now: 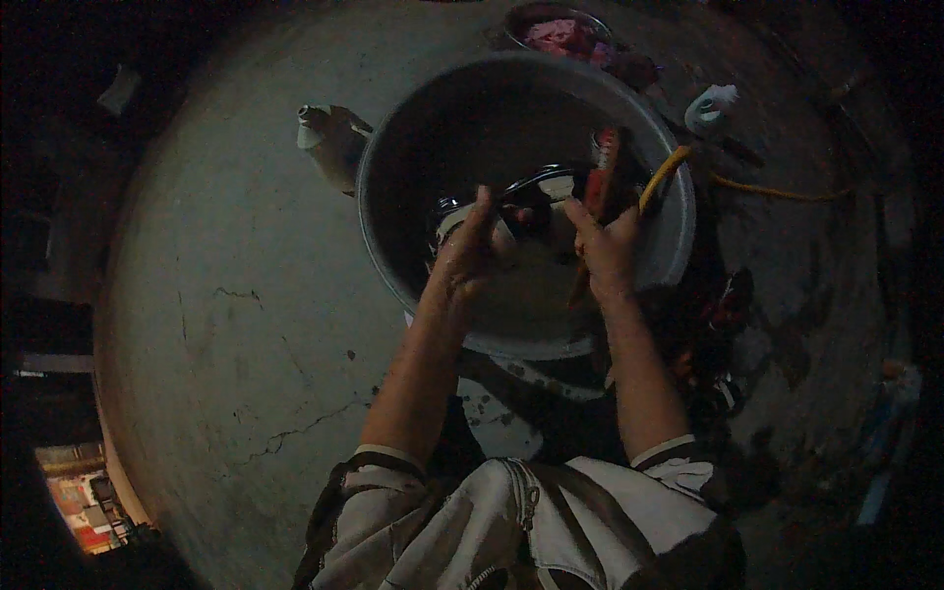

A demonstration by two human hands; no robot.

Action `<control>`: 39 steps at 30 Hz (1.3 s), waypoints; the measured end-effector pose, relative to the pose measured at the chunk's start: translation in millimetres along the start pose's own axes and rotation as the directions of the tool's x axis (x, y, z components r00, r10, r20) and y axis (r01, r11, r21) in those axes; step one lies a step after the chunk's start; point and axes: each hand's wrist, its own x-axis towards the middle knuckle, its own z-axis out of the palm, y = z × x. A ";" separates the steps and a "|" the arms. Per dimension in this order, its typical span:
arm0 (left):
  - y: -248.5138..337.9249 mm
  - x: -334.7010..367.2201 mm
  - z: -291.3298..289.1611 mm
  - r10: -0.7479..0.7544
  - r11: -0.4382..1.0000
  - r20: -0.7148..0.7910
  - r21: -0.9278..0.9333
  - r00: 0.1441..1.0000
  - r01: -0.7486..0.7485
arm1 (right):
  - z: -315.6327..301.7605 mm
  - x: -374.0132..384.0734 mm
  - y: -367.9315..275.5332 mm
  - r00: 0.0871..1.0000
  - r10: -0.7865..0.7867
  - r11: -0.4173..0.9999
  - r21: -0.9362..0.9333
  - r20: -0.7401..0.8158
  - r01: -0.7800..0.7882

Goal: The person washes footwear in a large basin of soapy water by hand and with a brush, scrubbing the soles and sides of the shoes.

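Note:
Over a large round grey basin (379, 231), both my hands are at work in dim light. My left hand (467, 251) grips a black glossy item with a pale inner side (556, 187), which looks like a shoe or sandal; its exact kind is hard to make out. My right hand (612, 251) is closed around a long brush (607, 157) with a reddish-brown body, tilted upright. The right thumb lies close to the item's far end. The fingers of both hands are partly hidden.
A yellow hose (669, 175) bends over the basin's right rim. Beyond the basin stands a bowl (511, 22) with pink cloth (565, 37). A pale jug-like container (334, 143) is at the left, a whitish container (710, 108) at the right. The concrete floor (246, 324) is cracked.

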 end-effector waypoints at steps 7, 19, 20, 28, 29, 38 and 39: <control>9.5 -13.0 6.9 0.090 0.703 0.120 0.696 0.989 -0.148 | 5.3 -5.6 -20.5 0.982 0.159 0.982 0.085 0.101 -0.168; -11.4 4.2 14.2 0.179 0.730 -0.087 0.679 0.980 -0.073 | 6.0 -7.5 -25.1 0.993 0.074 0.938 -0.345 0.090 -0.039; -13.0 8.3 17.5 0.187 0.690 -0.124 0.722 0.974 -0.041 | -0.9 -2.3 -10.3 0.997 -0.013 0.898 -0.437 0.074 0.044; -18.9 16.9 1.7 0.417 0.473 0.009 0.852 0.909 -0.225 | -0.2 -40.6 -22.8 0.776 -0.357 0.750 -0.335 0.520 0.570; -22.7 13.0 7.9 0.410 0.467 0.017 0.855 0.912 -0.226 | -3.0 -40.8 -20.5 0.784 -0.352 0.720 -0.387 0.511 0.576; -63.0 56.5 -31.3 0.673 -0.492 0.631 0.771 0.386 -0.404 | 2.3 -23.5 -23.1 0.902 -0.191 0.614 -0.670 0.387 0.418; -63.1 56.7 -30.7 0.662 -0.572 0.655 0.756 0.365 -0.319 | 0.6 -14.8 -17.7 0.896 -0.242 0.605 -0.664 0.372 0.439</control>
